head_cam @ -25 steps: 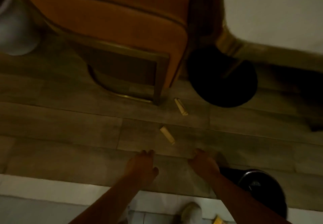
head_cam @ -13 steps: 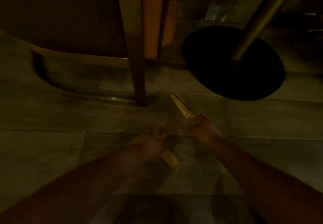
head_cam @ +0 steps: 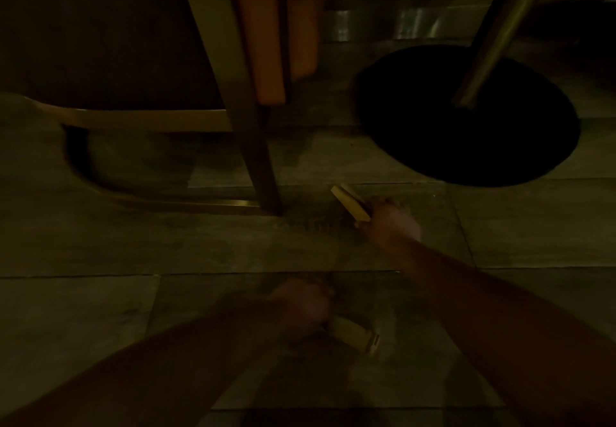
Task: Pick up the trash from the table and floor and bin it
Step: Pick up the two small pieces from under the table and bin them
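Observation:
The scene is dim and blurred. Two small tan packets lie low at the tiled floor. My right hand (head_cam: 393, 223) is closed on the near end of the far packet (head_cam: 350, 205), just right of the chair leg. My left hand (head_cam: 301, 306) is closed on one end of the near packet (head_cam: 353, 335), whose other end sticks out to the right. Both forearms reach in from the bottom of the view. No bin is in sight.
An orange chair with a brass frame leg (head_cam: 256, 146) stands directly ahead, its base rail (head_cam: 186, 205) running left along the floor. A black round table base (head_cam: 466, 116) with a brass pole (head_cam: 493, 36) sits to the right.
My head has dropped close to the floor. Both hands went from open above the floor to each closing on one tan packet; the left hand with its packet has shifted slightly toward me.

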A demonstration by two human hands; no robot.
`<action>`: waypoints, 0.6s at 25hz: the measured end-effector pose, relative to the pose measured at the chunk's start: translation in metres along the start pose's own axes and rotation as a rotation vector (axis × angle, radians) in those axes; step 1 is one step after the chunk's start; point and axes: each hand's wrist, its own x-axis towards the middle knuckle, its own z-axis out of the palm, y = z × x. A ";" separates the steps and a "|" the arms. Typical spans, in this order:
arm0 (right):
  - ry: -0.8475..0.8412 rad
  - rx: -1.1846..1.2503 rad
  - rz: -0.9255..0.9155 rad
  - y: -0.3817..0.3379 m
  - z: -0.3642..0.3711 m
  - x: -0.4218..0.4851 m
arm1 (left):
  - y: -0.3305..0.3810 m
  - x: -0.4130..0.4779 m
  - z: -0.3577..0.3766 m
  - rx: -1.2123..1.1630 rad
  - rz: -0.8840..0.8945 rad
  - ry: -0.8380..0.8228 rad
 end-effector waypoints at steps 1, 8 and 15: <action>-0.008 -0.009 0.014 -0.001 0.001 0.000 | -0.001 -0.001 -0.003 -0.039 -0.033 -0.019; -0.045 0.054 0.031 0.006 -0.003 0.000 | -0.036 -0.013 -0.013 -0.606 -0.356 0.186; -0.089 0.407 0.115 0.024 -0.010 -0.007 | -0.076 -0.026 -0.022 -0.696 -0.459 0.223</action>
